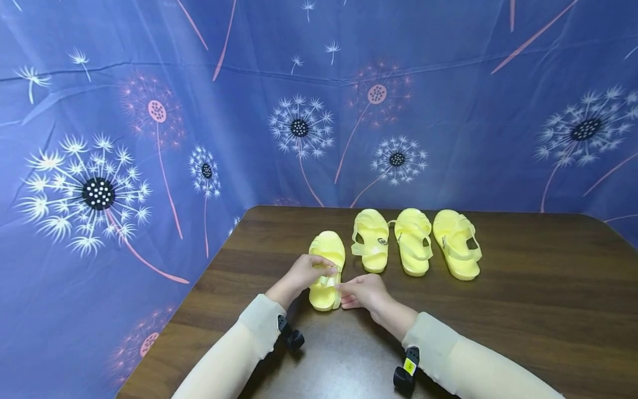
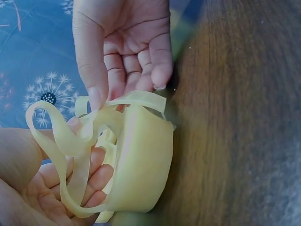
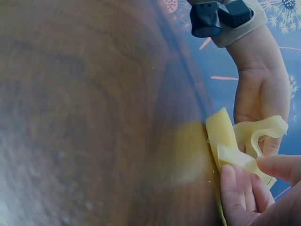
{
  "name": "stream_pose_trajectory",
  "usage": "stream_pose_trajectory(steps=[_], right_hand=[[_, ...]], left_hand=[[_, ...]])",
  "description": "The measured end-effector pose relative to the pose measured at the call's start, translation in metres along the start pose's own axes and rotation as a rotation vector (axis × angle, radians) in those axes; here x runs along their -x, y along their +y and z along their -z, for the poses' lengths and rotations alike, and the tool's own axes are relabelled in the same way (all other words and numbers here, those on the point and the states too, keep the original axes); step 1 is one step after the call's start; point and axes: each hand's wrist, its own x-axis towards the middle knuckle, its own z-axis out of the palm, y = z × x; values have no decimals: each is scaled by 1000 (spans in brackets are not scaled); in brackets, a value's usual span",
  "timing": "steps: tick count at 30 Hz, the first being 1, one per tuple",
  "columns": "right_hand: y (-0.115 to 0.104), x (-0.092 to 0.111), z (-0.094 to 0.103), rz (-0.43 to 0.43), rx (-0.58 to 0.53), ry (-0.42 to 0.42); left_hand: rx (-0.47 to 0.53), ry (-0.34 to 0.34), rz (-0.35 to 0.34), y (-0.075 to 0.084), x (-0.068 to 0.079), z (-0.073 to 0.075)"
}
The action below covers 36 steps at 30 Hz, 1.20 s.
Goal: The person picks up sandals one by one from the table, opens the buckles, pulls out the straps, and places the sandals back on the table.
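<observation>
A yellow sandal (image 1: 326, 244) lies on the table, its toe toward the back, between my two hands. From its left side, my left hand (image 1: 305, 272) pinches a strap (image 2: 61, 141) over the middle of the sandal. The strap loops loosely around its fingers in the left wrist view. My right hand (image 1: 368, 292) comes in from the right and pinches the strap end (image 3: 237, 159) between thumb and fingers. The sandal's heel (image 2: 141, 165) faces me. The hands partly cover the strap's fastening, so I cannot tell whether it is fastened.
Three more yellow sandals stand in a row at the back: one on the left (image 1: 372, 244), a middle one (image 1: 412, 244) and one on the right (image 1: 456, 246). The brown wooden table (image 1: 538, 299) meets a blue dandelion-print cloth (image 1: 448, 100) behind and at left.
</observation>
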Motion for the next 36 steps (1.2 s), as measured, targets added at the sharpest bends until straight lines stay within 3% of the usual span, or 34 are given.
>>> stream_pose_trajectory(steps=[15, 24, 36], right_hand=[[-3, -1, -1, 24, -40, 18], [-9, -10, 5, 45, -116, 53], [-4, -5, 4, 32, -40, 23]], left_hand=[[23, 4, 47, 4, 3, -1], [40, -37, 75, 6, 3, -2], [43, -26, 95, 6, 4, -4]])
